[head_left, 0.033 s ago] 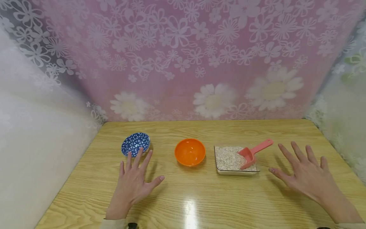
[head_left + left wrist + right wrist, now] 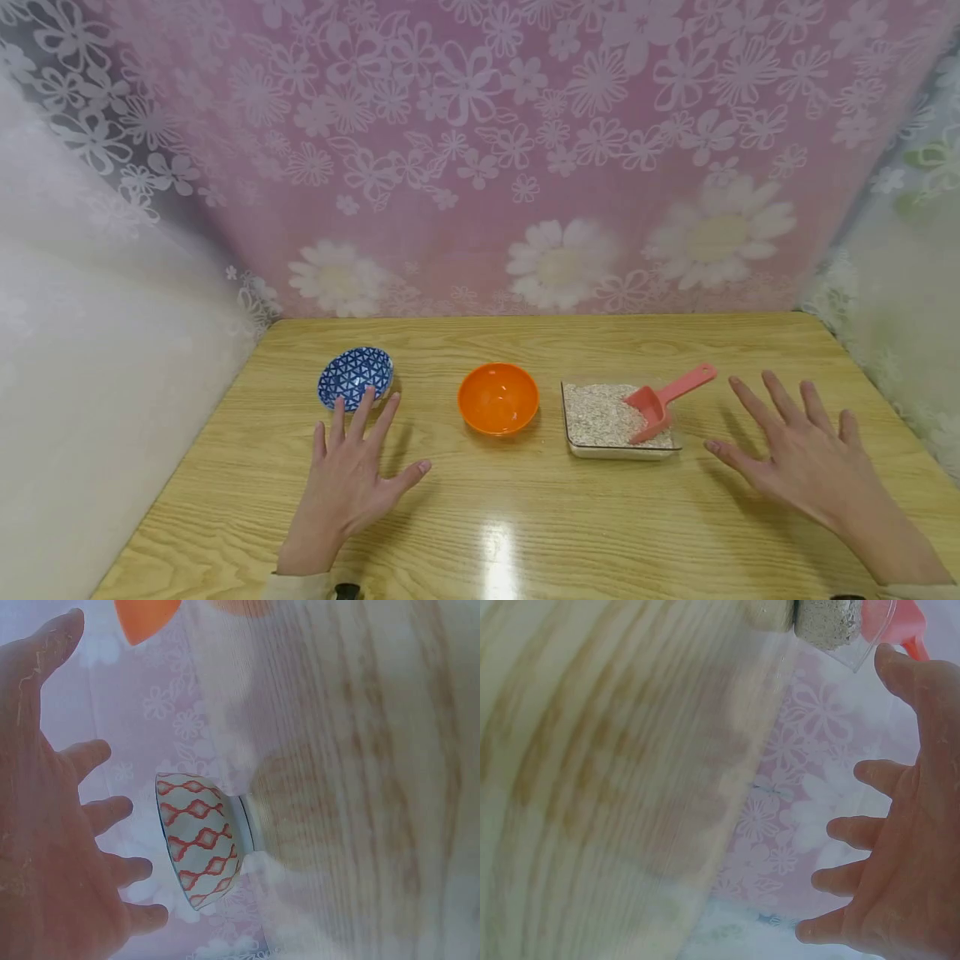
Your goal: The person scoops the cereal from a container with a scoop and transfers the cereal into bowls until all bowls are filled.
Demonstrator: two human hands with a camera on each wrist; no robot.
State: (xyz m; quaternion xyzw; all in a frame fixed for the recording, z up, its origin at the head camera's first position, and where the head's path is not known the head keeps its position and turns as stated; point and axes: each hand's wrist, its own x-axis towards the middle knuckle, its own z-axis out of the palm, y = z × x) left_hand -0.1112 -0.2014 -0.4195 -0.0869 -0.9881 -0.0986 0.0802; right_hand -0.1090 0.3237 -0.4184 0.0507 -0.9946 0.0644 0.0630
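My left hand [image 2: 348, 475] hovers over the table with its fingers spread, holding nothing. Its fingertips overlap the near edge of a small bowl [image 2: 356, 377], blue and white inside. In the left wrist view that bowl [image 2: 199, 840] shows a red pattern on its white outer wall. An orange bowl [image 2: 498, 400] sits to the right of the left hand. Further right, a clear rectangular container [image 2: 622, 454] holds oat flakes [image 2: 600, 412], with a pink scoop [image 2: 652, 411] lying in them, handle up to the right. Right of it, my right hand [image 2: 813, 467] is spread above the table, holding nothing.
The wooden table [image 2: 450, 517] ends at the back against a pink flowered curtain [image 2: 465, 167]. Pale curtain walls [image 2: 97, 333] close in both sides. A bright light reflection lies on the table's front middle.
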